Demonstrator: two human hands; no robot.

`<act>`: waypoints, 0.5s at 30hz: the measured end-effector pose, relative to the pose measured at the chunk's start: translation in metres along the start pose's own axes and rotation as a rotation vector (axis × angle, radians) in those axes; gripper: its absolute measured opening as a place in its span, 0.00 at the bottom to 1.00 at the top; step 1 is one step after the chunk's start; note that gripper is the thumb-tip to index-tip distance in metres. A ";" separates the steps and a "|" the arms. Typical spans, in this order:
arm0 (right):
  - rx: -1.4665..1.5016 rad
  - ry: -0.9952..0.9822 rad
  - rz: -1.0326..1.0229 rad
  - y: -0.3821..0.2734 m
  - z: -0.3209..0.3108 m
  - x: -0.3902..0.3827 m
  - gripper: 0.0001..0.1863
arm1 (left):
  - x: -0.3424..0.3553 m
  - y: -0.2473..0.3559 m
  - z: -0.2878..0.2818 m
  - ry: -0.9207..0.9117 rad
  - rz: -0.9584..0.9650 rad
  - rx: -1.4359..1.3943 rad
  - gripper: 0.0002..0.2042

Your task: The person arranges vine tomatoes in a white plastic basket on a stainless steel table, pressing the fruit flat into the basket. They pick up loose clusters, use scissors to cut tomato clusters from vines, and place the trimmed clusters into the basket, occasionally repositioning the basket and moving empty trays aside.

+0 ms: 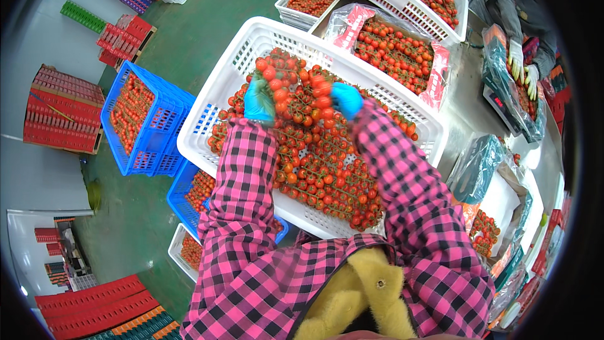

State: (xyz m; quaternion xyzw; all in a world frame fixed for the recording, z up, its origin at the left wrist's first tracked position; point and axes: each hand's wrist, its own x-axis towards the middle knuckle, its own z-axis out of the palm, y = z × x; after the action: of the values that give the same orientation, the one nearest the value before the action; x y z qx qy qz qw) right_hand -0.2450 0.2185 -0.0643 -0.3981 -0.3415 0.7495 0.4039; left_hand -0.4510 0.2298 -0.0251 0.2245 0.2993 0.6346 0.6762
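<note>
A large white plastic basket (200,127) lies in front of me, holding many red and orange cherry tomatoes (327,173) on green stems. Over its far part, my left hand (259,101), in a blue glove, closes on a bunch of cherry tomatoes (280,91). To the right, my gloved right hand (346,99) grips the other side of raised tomatoes, slightly smeared by motion. Whether both hands hold one bunch or two I cannot tell. My fingertips are partly hidden by the fruit.
Blue crates (165,110) of tomatoes stand at the left. A lined box of tomatoes (396,53) and another white basket (462,16) sit beyond mine. At right, a co-worker's gloved hands (524,72) work over a bagged box on a scale (500,110). An open box (484,233) lies nearer.
</note>
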 end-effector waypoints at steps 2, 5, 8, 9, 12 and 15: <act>0.606 -0.324 0.018 -0.011 -0.026 -0.054 0.15 | -0.025 -0.004 0.015 -0.145 -0.222 -0.220 0.21; 0.861 -0.369 -0.082 -0.022 -0.066 -0.140 0.19 | -0.054 -0.033 0.055 -0.282 -0.353 -0.349 0.25; 0.876 -0.045 -0.214 -0.030 -0.099 -0.237 0.28 | -0.076 -0.074 0.109 -0.478 -0.453 -0.297 0.32; 0.831 0.112 -0.232 -0.033 -0.109 -0.278 0.32 | -0.084 -0.089 0.133 -0.547 -0.485 -0.306 0.33; 0.662 0.237 -0.388 -0.054 -0.155 -0.408 0.30 | -0.122 -0.142 0.218 -0.634 -0.735 -0.103 0.31; 0.358 0.845 -0.590 -0.070 -0.225 -0.539 0.25 | -0.187 -0.227 0.319 -0.861 -0.917 0.194 0.23</act>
State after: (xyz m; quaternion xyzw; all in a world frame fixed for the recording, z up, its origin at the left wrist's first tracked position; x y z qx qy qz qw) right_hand 0.1672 -0.1808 0.0657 -0.4769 -0.1139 0.4258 0.7604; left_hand -0.0695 0.0471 0.0721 0.3687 0.1225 0.1033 0.9156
